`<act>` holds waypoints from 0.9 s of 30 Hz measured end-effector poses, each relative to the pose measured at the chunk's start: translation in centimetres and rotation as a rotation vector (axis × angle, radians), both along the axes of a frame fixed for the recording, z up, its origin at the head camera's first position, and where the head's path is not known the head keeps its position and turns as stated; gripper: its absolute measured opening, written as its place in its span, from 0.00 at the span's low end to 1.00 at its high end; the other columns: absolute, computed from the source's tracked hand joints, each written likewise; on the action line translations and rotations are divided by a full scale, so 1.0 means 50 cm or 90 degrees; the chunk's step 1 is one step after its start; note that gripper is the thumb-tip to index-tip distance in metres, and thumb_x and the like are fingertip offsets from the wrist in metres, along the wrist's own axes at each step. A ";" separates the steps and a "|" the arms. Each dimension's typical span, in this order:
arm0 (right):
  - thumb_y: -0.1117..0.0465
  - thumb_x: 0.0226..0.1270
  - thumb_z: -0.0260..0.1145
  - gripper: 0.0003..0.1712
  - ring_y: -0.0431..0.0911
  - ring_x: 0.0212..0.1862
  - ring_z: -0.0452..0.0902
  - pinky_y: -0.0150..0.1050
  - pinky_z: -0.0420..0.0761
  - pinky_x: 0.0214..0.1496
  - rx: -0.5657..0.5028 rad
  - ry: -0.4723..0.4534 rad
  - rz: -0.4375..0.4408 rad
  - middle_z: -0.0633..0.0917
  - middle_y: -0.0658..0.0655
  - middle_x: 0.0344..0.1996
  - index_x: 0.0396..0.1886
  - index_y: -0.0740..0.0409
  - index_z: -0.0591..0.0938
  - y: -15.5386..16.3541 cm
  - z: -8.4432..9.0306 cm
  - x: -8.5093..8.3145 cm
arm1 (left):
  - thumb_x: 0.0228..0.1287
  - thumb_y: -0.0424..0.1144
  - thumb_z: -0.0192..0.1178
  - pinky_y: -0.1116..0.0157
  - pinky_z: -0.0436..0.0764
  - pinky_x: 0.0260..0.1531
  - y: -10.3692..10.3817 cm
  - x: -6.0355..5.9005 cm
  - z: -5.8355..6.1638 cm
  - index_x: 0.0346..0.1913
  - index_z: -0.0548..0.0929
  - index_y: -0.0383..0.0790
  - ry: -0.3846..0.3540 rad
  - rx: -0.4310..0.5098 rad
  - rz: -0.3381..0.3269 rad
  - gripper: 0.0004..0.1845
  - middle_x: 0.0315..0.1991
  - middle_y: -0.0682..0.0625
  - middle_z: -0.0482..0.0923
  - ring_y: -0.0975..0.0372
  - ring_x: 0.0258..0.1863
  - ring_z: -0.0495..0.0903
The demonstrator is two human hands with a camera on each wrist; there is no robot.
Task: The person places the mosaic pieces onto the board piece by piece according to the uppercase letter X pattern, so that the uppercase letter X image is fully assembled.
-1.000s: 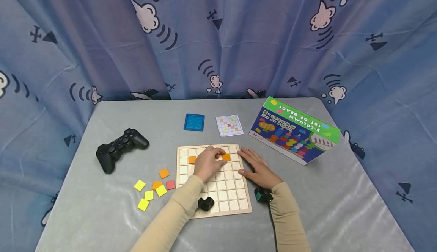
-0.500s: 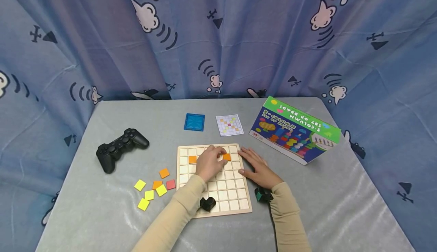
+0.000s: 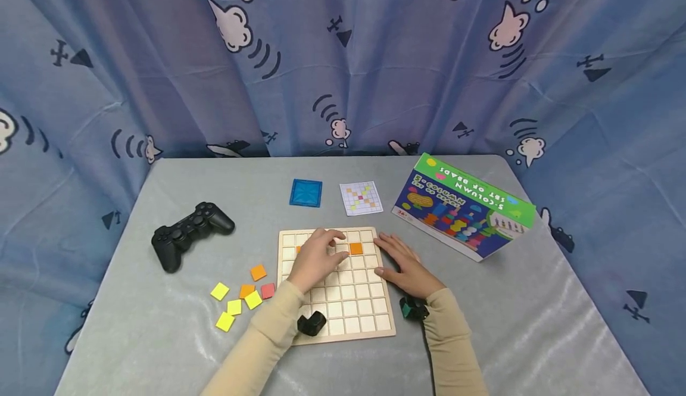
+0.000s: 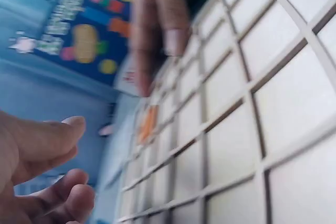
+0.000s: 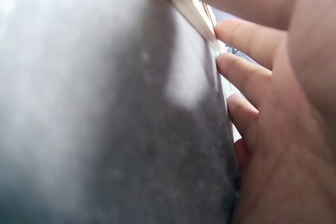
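Observation:
A wooden grid board (image 3: pixel 349 308) lies flat on the table. An orange square tile (image 3: pixel 356 248) sits in a cell near its upper right; the left wrist view shows this tile (image 4: pixel 148 124) too. Over the board hovers my left hand (image 3: pixel 315 260), thumb and fingers parted with nothing between them, a little left of that tile. It mostly covers a second orange tile (image 3: pixel 298 250). My right hand (image 3: pixel 408 270) rests at the board's right edge, its fingers extended; in the right wrist view its fingertips touch the board's rim (image 5: pixel 181 1).
Left of the board lie loose yellow tiles (image 3: pixel 234 306), orange tiles (image 3: pixel 258 273) and a red tile (image 3: pixel 268 290). A black game controller (image 3: pixel 193 232) is farther left. Behind stand a blue square tray (image 3: pixel 306 193), a pattern card (image 3: pixel 361 198) and a colourful box (image 3: pixel 461 208).
My left hand has let go of the right-hand orange tile and drawn back to the left, now covering most of the other orange tile. The right hand has stayed in place.

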State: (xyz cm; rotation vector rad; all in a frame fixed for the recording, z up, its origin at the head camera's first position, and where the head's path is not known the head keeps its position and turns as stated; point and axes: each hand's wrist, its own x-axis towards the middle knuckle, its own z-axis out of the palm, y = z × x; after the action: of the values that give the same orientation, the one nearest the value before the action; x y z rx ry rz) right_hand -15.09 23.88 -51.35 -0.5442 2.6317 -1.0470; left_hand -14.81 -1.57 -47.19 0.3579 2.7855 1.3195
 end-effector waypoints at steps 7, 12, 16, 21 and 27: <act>0.46 0.66 0.63 0.40 0.58 0.76 0.38 0.68 0.40 0.68 -0.006 0.006 0.012 0.54 0.56 0.75 0.74 0.44 0.59 -0.004 -0.004 -0.001 | 0.64 0.39 0.63 0.70 0.72 0.26 -0.136 0.121 0.056 0.46 0.84 0.44 0.088 0.054 0.131 0.09 0.35 0.55 0.76 0.67 0.28 0.72; 0.46 0.67 0.62 0.40 0.58 0.76 0.37 0.67 0.40 0.68 0.000 0.000 0.008 0.54 0.55 0.75 0.75 0.44 0.58 0.000 -0.002 -0.001 | 0.63 0.37 0.63 0.71 0.72 0.24 -0.238 0.180 0.033 0.45 0.84 0.45 0.086 0.000 0.295 0.08 0.35 0.55 0.77 0.67 0.27 0.72; 0.46 0.67 0.62 0.40 0.58 0.76 0.37 0.67 0.40 0.68 0.001 0.006 0.002 0.53 0.55 0.75 0.75 0.45 0.58 0.006 0.002 0.002 | 0.64 0.38 0.62 0.68 0.71 0.28 -0.292 0.203 -0.001 0.49 0.83 0.43 0.015 -0.043 0.392 0.11 0.37 0.51 0.77 0.64 0.29 0.72; 0.47 0.67 0.63 0.40 0.59 0.76 0.38 0.68 0.40 0.67 -0.007 0.015 0.003 0.54 0.56 0.75 0.75 0.46 0.58 0.006 0.002 0.002 | 0.66 0.41 0.61 0.65 0.70 0.28 -0.323 0.211 -0.039 0.57 0.78 0.39 -0.036 -0.095 0.385 0.19 0.44 0.45 0.77 0.61 0.29 0.71; 0.47 0.67 0.63 0.40 0.59 0.76 0.38 0.68 0.40 0.67 -0.001 0.013 0.008 0.54 0.56 0.75 0.75 0.46 0.59 0.000 0.002 0.001 | 0.66 0.41 0.60 0.64 0.68 0.27 -0.329 0.207 -0.066 0.59 0.78 0.38 -0.032 -0.141 0.351 0.20 0.47 0.42 0.73 0.60 0.27 0.69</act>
State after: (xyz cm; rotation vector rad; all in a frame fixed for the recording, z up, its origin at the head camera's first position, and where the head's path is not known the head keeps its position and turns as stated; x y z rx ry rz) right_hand -15.02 23.86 -51.24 -0.5744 2.6411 -1.0463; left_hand -4.47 -18.02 -50.48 -0.4791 3.0611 1.0361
